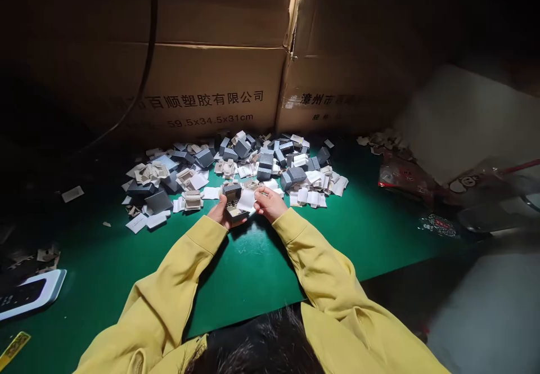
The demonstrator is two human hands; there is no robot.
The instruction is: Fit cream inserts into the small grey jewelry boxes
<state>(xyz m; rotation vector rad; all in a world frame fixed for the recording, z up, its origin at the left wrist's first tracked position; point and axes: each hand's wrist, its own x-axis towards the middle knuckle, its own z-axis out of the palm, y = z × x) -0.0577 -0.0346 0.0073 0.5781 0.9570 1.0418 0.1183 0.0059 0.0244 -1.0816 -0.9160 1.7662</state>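
Observation:
My left hand (pixel 219 214) is closed around a small dark hinged box (pixel 232 192), whose lid stands raised and whose inside looks pale. At the box's right side, my right hand (pixel 271 203) pinches a white card piece (pixel 246 200) that overlaps the box opening. Whether the card touches the inside cannot be made out. Just beyond both hands lies a heap of dark small boxes (pixel 265 163) mixed with folded white card pieces (pixel 314 197) and beige inserts (pixel 152 172).
Large cardboard cartons (pixel 211 70) wall off the back of the green table (pixel 354 233). To the left lies a white device (pixel 53 284) with a dark screen, near a yellow strip (pixel 14 348). A clear plastic bag (pixel 405 177) rests at the right. A dark cable (pixel 147 62) hangs at back left.

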